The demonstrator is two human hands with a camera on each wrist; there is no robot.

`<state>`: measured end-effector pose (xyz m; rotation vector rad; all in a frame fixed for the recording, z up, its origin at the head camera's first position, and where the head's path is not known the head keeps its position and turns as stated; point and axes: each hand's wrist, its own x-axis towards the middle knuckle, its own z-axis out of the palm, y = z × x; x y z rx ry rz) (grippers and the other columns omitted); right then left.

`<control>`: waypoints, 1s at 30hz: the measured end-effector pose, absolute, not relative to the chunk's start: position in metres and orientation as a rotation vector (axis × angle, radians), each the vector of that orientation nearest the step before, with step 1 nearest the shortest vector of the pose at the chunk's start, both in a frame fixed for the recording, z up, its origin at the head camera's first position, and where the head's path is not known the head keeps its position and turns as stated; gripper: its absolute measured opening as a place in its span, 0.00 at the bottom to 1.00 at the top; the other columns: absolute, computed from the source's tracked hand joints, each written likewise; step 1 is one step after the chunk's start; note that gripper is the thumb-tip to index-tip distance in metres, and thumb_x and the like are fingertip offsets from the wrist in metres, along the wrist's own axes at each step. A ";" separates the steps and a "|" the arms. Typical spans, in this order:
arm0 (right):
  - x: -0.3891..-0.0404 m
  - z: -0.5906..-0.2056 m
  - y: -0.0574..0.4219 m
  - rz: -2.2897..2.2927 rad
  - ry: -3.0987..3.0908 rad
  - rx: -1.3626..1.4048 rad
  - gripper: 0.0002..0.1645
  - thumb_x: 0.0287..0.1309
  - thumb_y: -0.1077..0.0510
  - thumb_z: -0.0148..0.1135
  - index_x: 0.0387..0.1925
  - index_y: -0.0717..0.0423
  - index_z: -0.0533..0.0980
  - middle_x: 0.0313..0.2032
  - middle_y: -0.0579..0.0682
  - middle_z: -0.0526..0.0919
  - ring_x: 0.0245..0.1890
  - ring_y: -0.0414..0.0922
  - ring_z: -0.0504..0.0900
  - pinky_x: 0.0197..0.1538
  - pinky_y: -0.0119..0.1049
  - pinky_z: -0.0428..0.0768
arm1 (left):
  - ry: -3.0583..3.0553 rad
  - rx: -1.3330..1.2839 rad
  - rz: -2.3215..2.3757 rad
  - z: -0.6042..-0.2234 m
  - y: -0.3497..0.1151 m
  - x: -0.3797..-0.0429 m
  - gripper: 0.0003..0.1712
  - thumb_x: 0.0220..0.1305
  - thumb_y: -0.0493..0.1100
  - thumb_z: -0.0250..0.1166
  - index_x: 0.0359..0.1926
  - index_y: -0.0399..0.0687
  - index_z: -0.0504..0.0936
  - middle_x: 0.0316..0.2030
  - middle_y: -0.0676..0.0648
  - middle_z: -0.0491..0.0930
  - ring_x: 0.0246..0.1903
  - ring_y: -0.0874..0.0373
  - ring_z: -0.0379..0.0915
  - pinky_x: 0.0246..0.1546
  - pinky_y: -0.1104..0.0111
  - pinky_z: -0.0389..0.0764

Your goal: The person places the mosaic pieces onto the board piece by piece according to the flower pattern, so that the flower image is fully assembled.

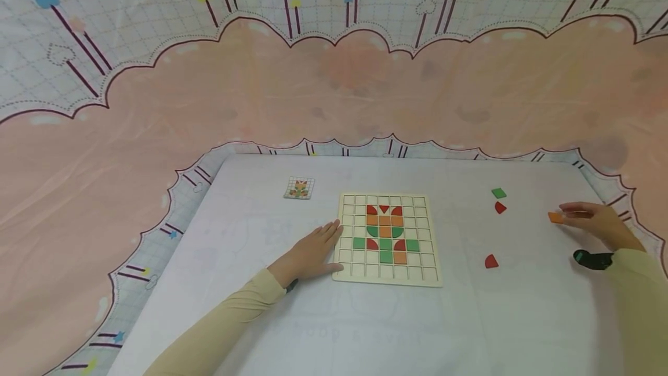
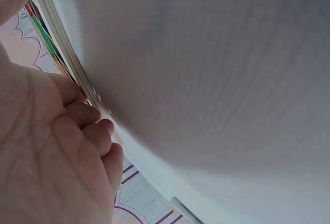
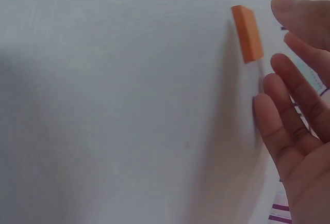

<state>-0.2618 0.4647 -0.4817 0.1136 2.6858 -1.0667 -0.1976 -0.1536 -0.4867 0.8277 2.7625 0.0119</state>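
In the head view my left hand (image 1: 315,251) rests at the left edge of a pale wooden grid board (image 1: 421,213), fingers and thumb spread along it. Red, orange and green pieces fill several middle squares of the grid. The left wrist view shows the fingertips (image 2: 105,131) right at the board's edge. Far right, my right hand (image 1: 597,224) reaches to an orange square piece (image 1: 555,218) on the white table. Seen from the right wrist, the thumb and fingers are parted, with a gap between them and the orange square (image 3: 248,34).
Left of the board's top lies a small picture card (image 1: 299,188) with a coloured pattern. Between board and right hand are a green diamond-shaped piece (image 1: 498,193), a red quarter-round piece (image 1: 500,208) and another red quarter-round piece (image 1: 491,261). A patterned cloth (image 1: 365,97) hangs behind the table.
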 end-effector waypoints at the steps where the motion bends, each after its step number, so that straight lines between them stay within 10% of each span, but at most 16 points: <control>1: -0.262 -0.483 0.465 -1.038 2.690 0.109 0.47 0.56 0.36 0.59 0.62 0.69 0.62 0.38 0.27 0.73 0.45 0.39 0.67 0.58 0.71 0.57 | 2.761 0.827 0.013 -0.487 -0.153 -0.198 0.51 0.63 0.69 0.49 0.73 0.41 0.45 0.74 0.42 0.43 0.74 0.51 0.40 0.73 0.60 0.51; 6: -0.262 -0.483 0.461 -0.931 2.702 0.046 0.46 0.58 0.38 0.59 0.61 0.72 0.62 0.58 0.74 0.65 0.47 0.52 0.69 0.55 0.65 0.65 | 2.755 0.823 0.019 -0.487 -0.153 -0.197 0.52 0.63 0.70 0.49 0.73 0.41 0.45 0.74 0.42 0.42 0.74 0.51 0.40 0.73 0.60 0.51; 10: -0.261 -0.477 0.458 -0.873 2.689 -0.011 0.43 0.60 0.41 0.58 0.61 0.72 0.62 0.58 0.75 0.63 0.44 0.42 0.70 0.51 0.57 0.70 | 2.760 0.828 0.015 -0.487 -0.154 -0.197 0.51 0.63 0.70 0.49 0.73 0.41 0.45 0.74 0.42 0.42 0.74 0.51 0.40 0.73 0.60 0.50; 17: -0.262 -0.471 0.452 -0.794 2.714 -0.063 0.38 0.61 0.46 0.58 0.58 0.75 0.64 0.53 0.78 0.66 0.50 0.68 0.67 0.48 0.58 0.71 | 2.763 0.832 0.019 -0.487 -0.154 -0.197 0.51 0.63 0.69 0.49 0.73 0.41 0.45 0.74 0.42 0.43 0.74 0.52 0.40 0.73 0.60 0.50; 30: -0.259 -0.478 0.451 -0.808 2.712 -0.016 0.38 0.59 0.46 0.60 0.56 0.76 0.66 0.50 0.76 0.69 0.47 0.64 0.69 0.48 0.56 0.71 | 2.762 0.819 0.023 -0.486 -0.154 -0.196 0.51 0.63 0.69 0.50 0.73 0.42 0.45 0.74 0.43 0.43 0.74 0.52 0.40 0.73 0.60 0.50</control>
